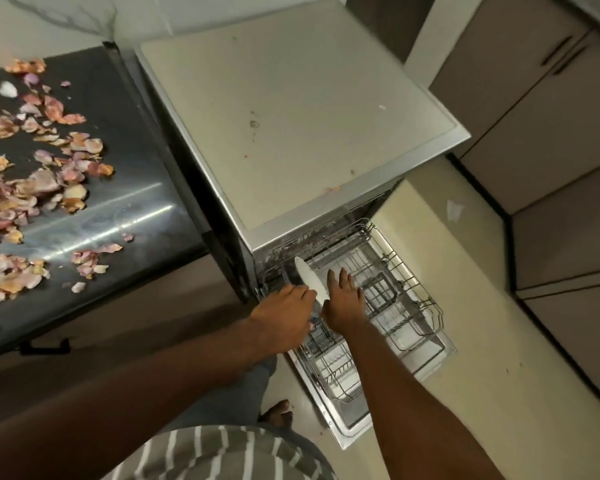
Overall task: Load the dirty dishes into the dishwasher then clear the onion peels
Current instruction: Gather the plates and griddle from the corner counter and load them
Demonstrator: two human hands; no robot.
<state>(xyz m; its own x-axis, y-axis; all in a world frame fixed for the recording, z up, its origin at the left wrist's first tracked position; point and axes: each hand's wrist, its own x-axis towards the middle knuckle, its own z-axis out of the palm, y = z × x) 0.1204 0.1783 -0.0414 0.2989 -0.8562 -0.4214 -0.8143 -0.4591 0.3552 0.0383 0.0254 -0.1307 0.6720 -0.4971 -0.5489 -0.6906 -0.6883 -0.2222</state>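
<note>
From my remote feed, the dishwasher [302,126] stood open, its lower rack [395,306] pulled out. A white plate [308,276] stood on edge at the rack's far-left. My left hand [284,306] pinched its rim; my right hand [342,296] lay spread beside it. I judged it stiff, breakable, best held by the rim. Onion peels [32,174] littered the left counter [125,188].

A white round plate [309,276] stands between both hands above the grey wire rack [400,289] of the silver, beige-topped dishwasher [291,109], pink-orange onion peels [32,174] strewing the glossy black counter [125,188] far left of them.
</note>
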